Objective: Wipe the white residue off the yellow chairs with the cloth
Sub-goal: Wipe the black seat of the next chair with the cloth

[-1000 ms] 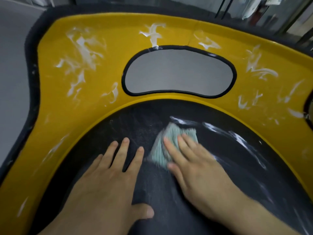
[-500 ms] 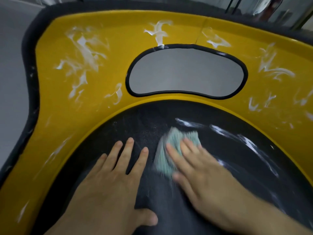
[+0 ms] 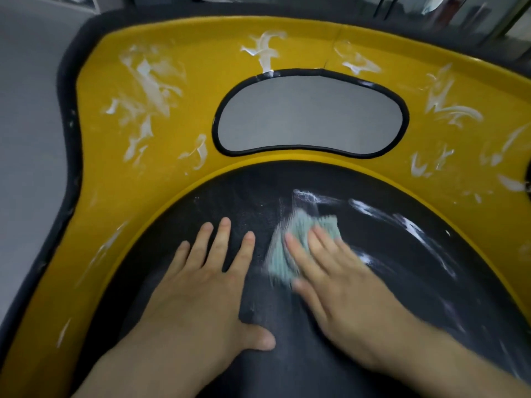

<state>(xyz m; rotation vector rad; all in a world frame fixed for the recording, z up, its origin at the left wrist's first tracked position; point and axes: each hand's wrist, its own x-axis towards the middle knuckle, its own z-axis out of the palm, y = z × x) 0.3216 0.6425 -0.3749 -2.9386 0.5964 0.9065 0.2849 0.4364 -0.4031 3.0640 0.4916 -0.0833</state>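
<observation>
Grey floor [image 3: 28, 116] shows beyond the yellow chair [image 3: 178, 173], whose rim carries white residue [image 3: 149, 81] in many smears. I read the left hand [image 3: 201, 288] as spread flat on the black seat [image 3: 287, 363], holding nothing. On the right hand [image 3: 344, 285] the grip is flattened, with straight fingers pressing the cloth [image 3: 280, 257] onto the seat beside the left fingertips. I judge the cloth soft, light and limp. Pin it under the palm or pinch a folded edge, as it may bunch.
</observation>
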